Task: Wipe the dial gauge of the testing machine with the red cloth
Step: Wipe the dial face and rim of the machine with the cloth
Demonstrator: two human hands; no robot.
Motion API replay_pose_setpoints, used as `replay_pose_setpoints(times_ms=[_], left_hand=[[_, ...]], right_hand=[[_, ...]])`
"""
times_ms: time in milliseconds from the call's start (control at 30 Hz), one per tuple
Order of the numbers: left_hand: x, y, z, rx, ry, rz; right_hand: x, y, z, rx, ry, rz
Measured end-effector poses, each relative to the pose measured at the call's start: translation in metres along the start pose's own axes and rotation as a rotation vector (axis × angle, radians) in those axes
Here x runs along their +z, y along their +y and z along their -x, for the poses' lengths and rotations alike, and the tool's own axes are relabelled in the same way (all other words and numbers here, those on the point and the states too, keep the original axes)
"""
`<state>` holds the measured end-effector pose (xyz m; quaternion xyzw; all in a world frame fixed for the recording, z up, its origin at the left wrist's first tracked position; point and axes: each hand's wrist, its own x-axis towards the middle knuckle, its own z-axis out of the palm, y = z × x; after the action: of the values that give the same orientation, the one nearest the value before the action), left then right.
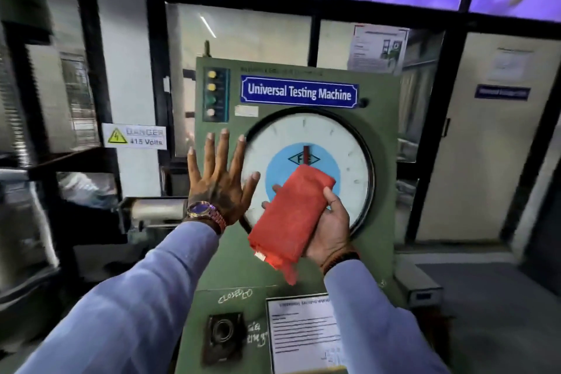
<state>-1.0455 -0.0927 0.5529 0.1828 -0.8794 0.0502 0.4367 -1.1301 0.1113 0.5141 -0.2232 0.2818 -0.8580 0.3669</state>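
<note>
The round white dial gauge [343, 143] with a blue centre sits in the green panel of the testing machine [379, 91]. A folded red cloth [291, 215] lies in my right hand [331, 228], held in front of the dial's lower left part, palm towards me. Whether the cloth touches the glass I cannot tell. My left hand [220, 182] is spread flat, fingers apart, at the dial's left rim over the green panel, with a watch on its wrist.
A blue "Universal Testing Machine" sign [299, 92] and a column of indicator lights [212, 94] are above the dial. A printed sheet [303, 334] and a black knob [223, 334] lie on the lower panel. A "Danger 415 Volts" label [135, 135] is at the left.
</note>
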Motion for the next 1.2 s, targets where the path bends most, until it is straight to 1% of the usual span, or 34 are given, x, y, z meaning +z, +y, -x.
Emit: replay_pose_setpoints(times_ms=[67,167,233,300,367,400,433,467,500,533,600,633,700,733,767,800,833,900,933,967,1067,1100,1133,1167,1200], left_hand=[[0.03,0.011,-0.02,0.001,0.009,0.01],[0.074,0.016,-0.042,0.007,0.006,0.02],[0.106,0.014,-0.056,0.014,0.003,0.019],[0.137,0.01,-0.073,0.007,-0.006,0.02],[0.165,0.004,-0.093,-0.001,-0.022,0.037],[0.177,0.002,-0.103,-0.005,-0.023,0.05],[0.19,0.001,-0.116,0.007,-0.023,0.062],[0.2,0.001,-0.127,0.018,-0.02,0.065],[0.211,0.001,-0.135,0.031,-0.009,0.066],[0.224,0.001,-0.145,0.036,0.002,0.065],[0.25,0.003,-0.154,0.045,0.033,0.047],[0.26,0.005,-0.156,0.051,0.047,0.031],[0.278,0.005,-0.162,0.052,0.072,0.014],[0.285,0.003,-0.166,0.032,0.08,0.006],[0.291,0.002,-0.171,0.009,0.086,0.0],[0.294,0.001,-0.174,-0.007,0.089,-0.01],[0.297,0.001,-0.175,-0.01,0.096,-0.018],[0.304,-0.001,-0.173,-0.012,0.108,-0.043],[0.307,0.0,-0.171,-0.02,0.11,-0.051],[0.309,0.001,-0.169,-0.033,0.111,-0.055],[0.311,0.008,-0.168,-0.075,0.103,-0.054],[0.311,0.011,-0.168,-0.089,0.094,-0.055],[0.31,0.014,-0.169,-0.097,0.082,-0.056],[0.309,0.016,-0.17,-0.1,0.068,-0.049],[0.308,0.018,-0.169,-0.102,0.057,-0.042]], right_hand=[[-0.025,-0.018,-0.023,-0.064,0.112,0.035],[-0.046,-0.039,-0.055,-0.19,0.288,0.084],[-0.06,-0.052,-0.087,-0.278,0.367,0.141],[-0.072,-0.064,-0.12,-0.326,0.454,0.217],[-0.08,-0.076,-0.149,-0.416,0.556,0.393],[-0.081,-0.081,-0.161,-0.494,0.616,0.531],[-0.084,-0.089,-0.178,-0.617,0.664,0.692],[-0.082,-0.096,-0.19,-0.772,0.656,0.832],[-0.083,-0.104,-0.205,-0.92,0.597,0.945],[-0.089,-0.11,-0.227,-1.028,0.544,1.041],[-0.11,-0.123,-0.268,-1.147,0.476,1.231],[-0.118,-0.131,-0.282,-1.135,0.499,1.358],[-0.133,-0.142,-0.308,-0.954,0.693,1.586],[-0.138,-0.142,-0.319,-0.869,0.761,1.702],[-0.145,-0.141,-0.333,-0.828,0.769,1.824],[-0.144,-0.137,-0.341,-0.801,0.772,1.936],[-0.145,-0.133,-0.35,-0.799,0.783,1.996],[-0.142,-0.121,-0.366,-0.839,0.846,2.018],[-0.138,-0.116,-0.37,-0.854,0.835,2.033],[-0.132,-0.111,-0.371,-0.882,0.778,2.081],[-0.127,-0.11,-0.363,-0.998,0.426,2.291],[-0.136,-0.117,-0.357,-1.022,0.325,2.348],[-0.148,-0.126,-0.35,-1.024,0.267,2.39],[-0.163,-0.135,-0.344,-0.997,0.271,2.415],[-0.176,-0.146,-0.339,-0.96,0.344,2.412]])
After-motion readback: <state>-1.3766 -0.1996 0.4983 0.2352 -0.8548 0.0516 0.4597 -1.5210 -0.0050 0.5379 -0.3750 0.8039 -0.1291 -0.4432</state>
